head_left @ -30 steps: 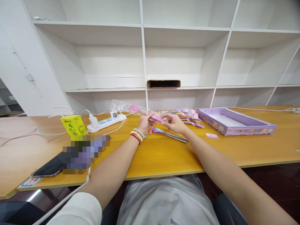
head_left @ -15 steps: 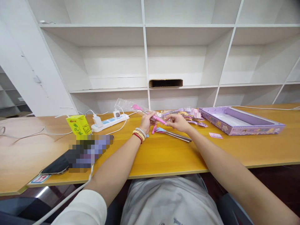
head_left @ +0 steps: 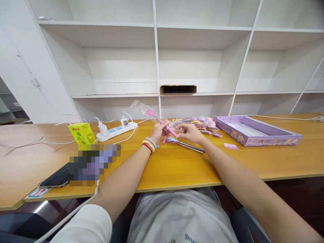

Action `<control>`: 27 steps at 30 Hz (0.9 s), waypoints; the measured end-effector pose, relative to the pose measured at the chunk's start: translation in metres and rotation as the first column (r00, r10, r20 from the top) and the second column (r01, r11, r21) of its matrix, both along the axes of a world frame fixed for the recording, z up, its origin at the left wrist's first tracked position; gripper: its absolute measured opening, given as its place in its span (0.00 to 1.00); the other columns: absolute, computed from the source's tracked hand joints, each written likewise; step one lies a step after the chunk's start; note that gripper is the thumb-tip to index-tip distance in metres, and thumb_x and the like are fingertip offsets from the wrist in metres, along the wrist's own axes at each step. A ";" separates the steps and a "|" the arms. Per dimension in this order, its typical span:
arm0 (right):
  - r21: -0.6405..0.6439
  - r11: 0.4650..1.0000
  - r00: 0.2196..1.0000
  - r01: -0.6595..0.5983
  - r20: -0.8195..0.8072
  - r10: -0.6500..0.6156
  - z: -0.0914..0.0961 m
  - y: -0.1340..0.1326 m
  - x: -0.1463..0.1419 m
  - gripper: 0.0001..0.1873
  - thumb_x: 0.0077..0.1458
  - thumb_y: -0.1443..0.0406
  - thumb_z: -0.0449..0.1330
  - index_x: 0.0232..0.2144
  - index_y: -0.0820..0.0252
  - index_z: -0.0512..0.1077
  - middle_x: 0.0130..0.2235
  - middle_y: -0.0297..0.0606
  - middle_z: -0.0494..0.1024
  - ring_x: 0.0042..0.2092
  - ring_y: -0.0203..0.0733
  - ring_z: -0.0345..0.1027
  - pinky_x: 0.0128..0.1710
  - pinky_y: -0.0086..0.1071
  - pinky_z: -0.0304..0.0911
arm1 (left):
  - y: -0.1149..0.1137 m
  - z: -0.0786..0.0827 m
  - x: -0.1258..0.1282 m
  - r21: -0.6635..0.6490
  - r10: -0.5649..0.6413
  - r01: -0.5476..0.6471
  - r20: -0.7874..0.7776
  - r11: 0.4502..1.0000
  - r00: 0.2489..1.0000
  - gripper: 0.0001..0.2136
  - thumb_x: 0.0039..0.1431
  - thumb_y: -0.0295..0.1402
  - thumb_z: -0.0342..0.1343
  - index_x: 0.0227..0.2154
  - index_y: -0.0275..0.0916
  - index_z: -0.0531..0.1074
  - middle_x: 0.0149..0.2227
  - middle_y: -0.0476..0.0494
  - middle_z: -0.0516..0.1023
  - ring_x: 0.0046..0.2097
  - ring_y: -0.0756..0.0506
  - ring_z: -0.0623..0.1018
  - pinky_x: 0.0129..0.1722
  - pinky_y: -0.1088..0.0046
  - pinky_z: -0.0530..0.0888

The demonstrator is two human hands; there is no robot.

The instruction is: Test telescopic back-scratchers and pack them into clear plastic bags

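On the table (head_left: 177, 168) we see the drink carton (head_left: 82, 133) far left, the power strip (head_left: 116, 131) right of it, the tray box (head_left: 255, 130) far right, shelves (head_left: 157, 67) behind.

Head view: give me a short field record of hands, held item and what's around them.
left hand: grips pink-handled tool in clear plastic sleeve
right hand: fingers at the sleeve's near end
below hands: blue-headed metal tool on wooden table
behind: packet pile
right: purple box
left: power strip, yellow drink carton, phone
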State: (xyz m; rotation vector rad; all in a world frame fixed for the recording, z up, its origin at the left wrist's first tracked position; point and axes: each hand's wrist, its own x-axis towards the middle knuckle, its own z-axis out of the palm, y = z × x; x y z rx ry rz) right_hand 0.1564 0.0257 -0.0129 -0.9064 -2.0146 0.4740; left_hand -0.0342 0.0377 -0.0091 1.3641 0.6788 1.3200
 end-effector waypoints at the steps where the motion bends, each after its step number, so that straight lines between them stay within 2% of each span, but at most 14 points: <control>1: -0.007 1.000 1.000 -0.014 -0.013 0.014 0.000 0.000 0.000 0.27 0.37 0.53 0.67 0.38 0.63 0.71 0.21 0.28 0.65 0.23 0.31 0.56 0.24 0.26 0.53 | 0.000 0.000 0.000 -0.002 -0.003 0.003 -0.003 1.000 1.000 0.16 0.48 0.44 0.59 0.22 0.34 0.67 0.16 0.47 0.70 0.17 0.50 0.70 0.17 0.76 0.66; 7: -0.112 0.978 0.981 -0.175 -0.100 0.164 0.003 -0.007 -0.005 0.38 0.36 0.57 0.69 0.50 0.61 0.64 0.30 0.33 0.71 0.26 0.32 0.62 0.28 0.29 0.60 | -0.002 0.000 0.001 -0.025 -0.030 0.030 -0.023 0.999 0.999 0.16 0.48 0.44 0.58 0.21 0.34 0.67 0.15 0.47 0.69 0.17 0.50 0.70 0.16 0.77 0.65; 12: -0.112 0.957 0.959 -0.266 -0.133 0.251 0.006 -0.016 -0.011 0.52 0.34 0.60 0.70 0.60 0.56 0.52 0.36 0.35 0.71 0.26 0.30 0.62 0.27 0.28 0.61 | -0.009 0.003 0.004 -0.070 -0.109 0.102 -0.090 0.992 0.990 0.17 0.48 0.46 0.57 0.22 0.35 0.67 0.16 0.47 0.69 0.17 0.49 0.71 0.13 0.77 0.63; 14: -0.106 0.957 0.960 -0.270 -0.112 0.258 0.006 -0.017 -0.012 0.49 0.35 0.59 0.70 0.59 0.55 0.53 0.37 0.35 0.72 0.26 0.30 0.62 0.27 0.27 0.61 | -0.009 0.002 0.004 -0.066 -0.097 0.091 -0.094 0.994 0.991 0.17 0.48 0.47 0.56 0.22 0.35 0.66 0.15 0.47 0.69 0.16 0.49 0.71 0.14 0.77 0.63; 19: -0.070 0.971 0.974 -0.227 -0.025 0.226 0.005 -0.013 -0.012 0.36 0.37 0.58 0.69 0.50 0.59 0.67 0.35 0.36 0.72 0.25 0.30 0.61 0.25 0.27 0.59 | -0.003 -0.002 0.005 -0.046 -0.089 0.086 -0.074 0.995 0.993 0.19 0.49 0.49 0.56 0.21 0.36 0.64 0.14 0.49 0.67 0.15 0.50 0.69 0.13 0.77 0.63; 27: -0.026 0.981 0.981 -0.192 0.012 0.192 0.004 -0.012 -0.014 0.25 0.35 0.56 0.69 0.37 0.63 0.74 0.32 0.36 0.73 0.27 0.32 0.60 0.26 0.27 0.57 | -0.007 0.001 0.008 -0.070 -0.105 0.099 -0.084 0.993 0.991 0.20 0.48 0.50 0.56 0.20 0.36 0.64 0.16 0.48 0.68 0.15 0.51 0.68 0.13 0.77 0.62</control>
